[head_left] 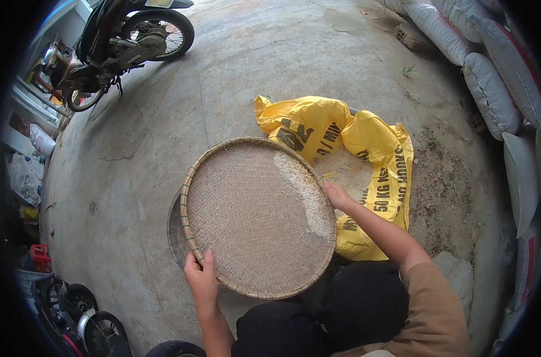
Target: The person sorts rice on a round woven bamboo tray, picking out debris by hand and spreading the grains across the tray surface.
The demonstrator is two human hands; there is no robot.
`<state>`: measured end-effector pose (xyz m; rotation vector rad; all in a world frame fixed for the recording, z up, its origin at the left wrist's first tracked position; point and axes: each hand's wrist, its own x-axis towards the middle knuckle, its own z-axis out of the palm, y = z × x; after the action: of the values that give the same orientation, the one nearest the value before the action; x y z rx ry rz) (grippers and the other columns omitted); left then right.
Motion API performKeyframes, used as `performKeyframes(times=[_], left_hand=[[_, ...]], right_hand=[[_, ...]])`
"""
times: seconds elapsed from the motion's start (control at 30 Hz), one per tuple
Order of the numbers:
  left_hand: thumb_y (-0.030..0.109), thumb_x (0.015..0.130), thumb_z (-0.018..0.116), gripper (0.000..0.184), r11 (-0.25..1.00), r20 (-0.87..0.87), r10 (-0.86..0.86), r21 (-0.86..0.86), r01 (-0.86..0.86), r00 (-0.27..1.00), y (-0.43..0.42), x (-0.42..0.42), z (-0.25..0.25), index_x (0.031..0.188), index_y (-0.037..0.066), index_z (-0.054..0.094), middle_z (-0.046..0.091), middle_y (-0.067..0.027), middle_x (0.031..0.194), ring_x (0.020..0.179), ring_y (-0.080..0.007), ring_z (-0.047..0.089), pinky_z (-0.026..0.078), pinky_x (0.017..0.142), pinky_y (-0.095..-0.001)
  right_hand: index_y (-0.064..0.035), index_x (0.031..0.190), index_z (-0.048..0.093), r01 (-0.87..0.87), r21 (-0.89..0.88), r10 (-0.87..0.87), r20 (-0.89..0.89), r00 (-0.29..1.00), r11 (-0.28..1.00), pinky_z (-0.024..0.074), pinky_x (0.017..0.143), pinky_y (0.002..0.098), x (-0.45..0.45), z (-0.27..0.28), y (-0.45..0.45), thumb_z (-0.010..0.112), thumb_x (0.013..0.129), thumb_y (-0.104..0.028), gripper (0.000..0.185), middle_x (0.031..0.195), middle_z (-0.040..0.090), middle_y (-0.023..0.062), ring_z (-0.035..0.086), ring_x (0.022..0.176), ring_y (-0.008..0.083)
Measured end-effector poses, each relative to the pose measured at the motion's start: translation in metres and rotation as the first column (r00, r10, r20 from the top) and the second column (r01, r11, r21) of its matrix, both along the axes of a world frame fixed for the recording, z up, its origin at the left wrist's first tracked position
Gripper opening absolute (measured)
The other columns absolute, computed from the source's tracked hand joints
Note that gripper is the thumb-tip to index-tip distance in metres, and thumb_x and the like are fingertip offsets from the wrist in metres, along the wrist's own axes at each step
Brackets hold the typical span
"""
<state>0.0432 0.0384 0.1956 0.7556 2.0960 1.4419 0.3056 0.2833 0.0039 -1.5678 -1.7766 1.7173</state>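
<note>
Woven tray [240, 214]: held above the floor, over a dark round rim [174, 232]
Left hand [200, 276]: closed on the near-left edge
Right hand [337, 196]: closed on the right edge
Grain [306, 193]: gathered in a right-hand band, seemingly partly sorted; brownish bits left
Yellow sack [395, 184]: partly hidden by the tray
White sacks [490, 95]: stacked far right, apart

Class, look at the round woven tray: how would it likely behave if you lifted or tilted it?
The tray is probably light for its size, being thin woven strips. It likely stays fairly stiff, thanks to its bound rim. The loose grains along one side would probably slide if it tipped.
</note>
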Motion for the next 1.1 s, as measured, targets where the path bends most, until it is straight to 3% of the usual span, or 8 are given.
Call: performKeyframes(times=[0.13, 0.23, 0.47, 0.57, 0.63, 0.67, 0.87, 1.1], left_hand=[[0.02, 0.088, 0.053, 0.025, 0.985, 0.017, 0.108, -0.137, -0.105, 0.994, -0.001, -0.035, -0.032, 0.1, -0.002, 0.054, 0.057, -0.0039, 0.087, 0.077, -0.0099, 0.05, 0.041, 0.071, -0.0246], [0.02, 0.087, 0.052, 0.027, 0.982, 0.09, 0.146, -0.133, -0.133, 0.985, -0.013, -0.056, -0.081, 0.104, -0.002, 0.053, 0.058, -0.0058, 0.091, 0.082, -0.0129, 0.052, 0.041, 0.075, -0.027], [0.019, 0.086, 0.055, 0.033, 0.977, 0.179, 0.08, -0.208, -0.042, 0.981, -0.029, -0.048, -0.147, 0.11, -0.002, 0.051, 0.057, -0.0109, 0.103, 0.094, -0.0185, 0.053, 0.04, 0.084, -0.0318], [0.015, 0.083, 0.056, 0.035, 0.938, 0.053, 0.048, -0.347, -0.027, 0.997, -0.032, -0.041, -0.152, 0.113, -0.002, 0.05, 0.057, -0.0135, 0.105, 0.098, -0.0246, 0.053, 0.039, 0.087, -0.0355], [0.012, 0.08, 0.057, 0.038, 0.914, -0.65, 0.034, -0.286, -0.287, 0.759, -0.022, -0.031, -0.14, 0.115, 0.0, 0.049, 0.056, -0.0174, 0.105, 0.103, -0.0317, 0.051, 0.036, 0.091, -0.0402], [0.012, 0.08, 0.057, 0.038, 0.914, -0.646, 0.035, -0.287, -0.285, 0.762, -0.014, -0.028, -0.129, 0.115, 0.0, 0.049, 0.056, -0.0174, 0.105, 0.103, -0.0317, 0.051, 0.036, 0.091, -0.0402], [0.016, 0.079, 0.058, 0.033, 0.686, -0.563, -0.71, -0.413, 0.6, 0.424, 0.083, 0.017, -0.077, 0.109, 0.005, 0.052, 0.054, -0.0109, 0.112, 0.107, -0.0293, 0.05, 0.039, 0.087, -0.039], [0.042, 0.084, 0.05, 0.059, 0.43, -0.597, -0.802, -0.566, 0.703, 0.009, 0.17, 0.104, -0.123, 0.131, 0.009, 0.036, 0.033, -0.0105, 0.138, 0.128, -0.0255, 0.029, 0.03, 0.1, -0.0418]], right_hand=[[0.0054, 0.094, 0.056, 0.034, 0.199, -0.005, -0.141, 0.99, 0.979, 0.0417, 0.078, 0.0336, 0.001, -0.002, -0.001, 0.032, 0.093, -0.044, 0.055, 0.085, 0.058, 0.0125, 0.054, 0.083, 0.0208], [0.0045, 0.083, 0.054, 0.1, -0.124, -0.12, -0.163, 0.979, 0.987, 0.0411, 0.071, 0.0335, 0.001, 0.032, -0.001, 0.034, 0.092, -0.045, 0.054, 0.073, 0.054, 0.009, 0.051, 0.073, 0.0188], [0.0036, 0.092, 0.056, 0.106, 0.211, -0.081, -0.121, 0.989, 0.972, 0.0411, 0.072, 0.0333, 0.005, 0.006, 0.013, 0.039, 0.092, -0.035, 0.042, 0.077, 0.056, 0.0103, 0.053, 0.076, 0.0188], [0.0034, 0.094, 0.056, 0.107, 0.225, -0.075, -0.15, 0.986, 0.968, 0.0405, 0.072, 0.0328, 0.007, 0.01, 0.011, 0.042, 0.091, -0.032, 0.038, 0.079, 0.056, 0.0089, 0.051, 0.077, 0.0178], [0.0033, 0.094, 0.056, 0.105, 0.23, -0.069, -0.156, 0.985, 0.968, 0.0402, 0.071, 0.0324, 0.007, 0.011, 0.011, 0.043, 0.091, -0.031, 0.037, 0.079, 0.056, 0.0081, 0.051, 0.076, 0.0172], [0.003, 0.094, 0.056, 0.106, 0.244, -0.069, -0.157, 0.985, 0.964, 0.0401, 0.071, 0.0319, 0.007, 0.011, 0.01, 0.043, 0.091, -0.03, 0.036, 0.078, 0.055, 0.0074, 0.05, 0.075, 0.0164], [0.0015, 0.091, 0.058, 0.164, 0.149, -0.124, -0.246, 0.961, 0.975, 0.0399, 0.069, 0.0289, 0.006, 0.016, 0.001, 0.045, 0.091, -0.031, 0.035, 0.075, 0.055, 0.0016, 0.047, 0.073, 0.0111], [0.004, 0.099, 0.058, 0.187, 0.074, -0.143, -0.396, 0.907, 0.98, 0.0412, 0.073, 0.0254, 0.002, 0.018, -0.005, 0.045, 0.092, -0.03, 0.037, 0.086, 0.059, 0.0022, 0.049, 0.079, 0.0081]])
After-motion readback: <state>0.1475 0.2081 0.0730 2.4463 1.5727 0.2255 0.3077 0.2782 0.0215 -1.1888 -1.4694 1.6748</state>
